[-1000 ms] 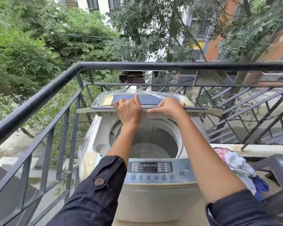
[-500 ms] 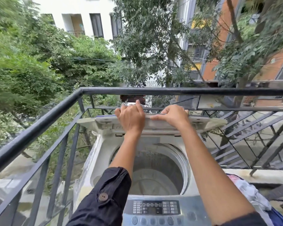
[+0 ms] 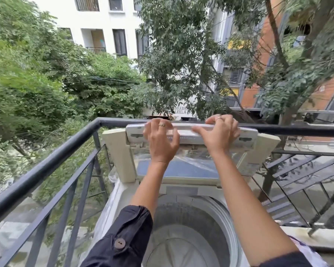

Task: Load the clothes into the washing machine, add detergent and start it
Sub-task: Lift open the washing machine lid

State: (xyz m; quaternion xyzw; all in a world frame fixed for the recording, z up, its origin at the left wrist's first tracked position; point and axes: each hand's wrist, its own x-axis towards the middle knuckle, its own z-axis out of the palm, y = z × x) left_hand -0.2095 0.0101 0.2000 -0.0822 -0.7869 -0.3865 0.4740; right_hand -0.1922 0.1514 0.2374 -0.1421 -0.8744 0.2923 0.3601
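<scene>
Balcony laundry, opening step: holding the folded lid [image 3: 181, 168] of the top-loading washing machine [image 3: 181, 189] upright at 12 o'clock, close against the black railing [image 3: 46, 164]. Gripping with left hand [image 3: 160, 139] and right hand [image 3: 219, 135] side by side, fingers curled over the lid's top edge, thumbs laid along its near face.

To do this well: keep both grips level, tip the lid fully back past balance, and let go only once settled. Otherwise, a likely drop onto the forearms.

Below, at 6 o'clock, the drum [image 3: 181, 245] stands open, showing bare perforated wall and pale base, with no garment in the visible part. Clothes [image 3: 308, 255] wait outside the machine at 4 o'clock — only a sliver of pale cloth beside the right sleeve. No detergent in view.
</scene>
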